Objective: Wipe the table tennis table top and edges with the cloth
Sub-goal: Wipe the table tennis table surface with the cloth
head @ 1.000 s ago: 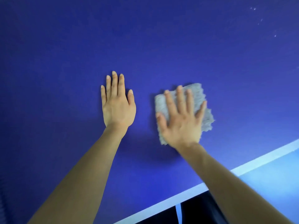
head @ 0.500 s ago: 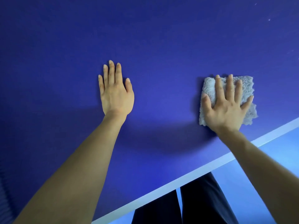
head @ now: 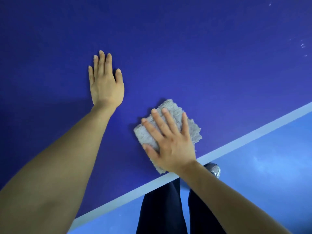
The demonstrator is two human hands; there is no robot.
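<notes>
near the white edge line (head: 253,132) of the table tennis table top (head: 202,56), on the side close to the body: slid the cloth (head: 194,130) back toward the left hand (head: 106,85), after a swing far out to the right 0.5 s ago. closer to the edge line now than at either time before. so a side to side rub, back and forth, working down toward the edge. looks like the near strip of the top getting its wipe, with the edge itself not yet done. more left to clean too, most likely: a few small pale specks (head: 303,45) far off at the top right, well apart from the cloth. right hand (head: 172,146) spread wide and flat, all 5 fingers straight and a little apart, pressing down on the grey folded cloth, not curled round it, not pinching it. cloth flat on the dark blue top under the palm, 1 fluffy corner poking out past the fingertips, another nearly at the white line. left hand flat as well, fingers straight and close together, resting on the bare top, holding nothing, seemingly not moved. below the edge: dark legs (head: 160,208), 1 grey shoe (head: 213,169), light blue floor (head: 270,174).
</notes>
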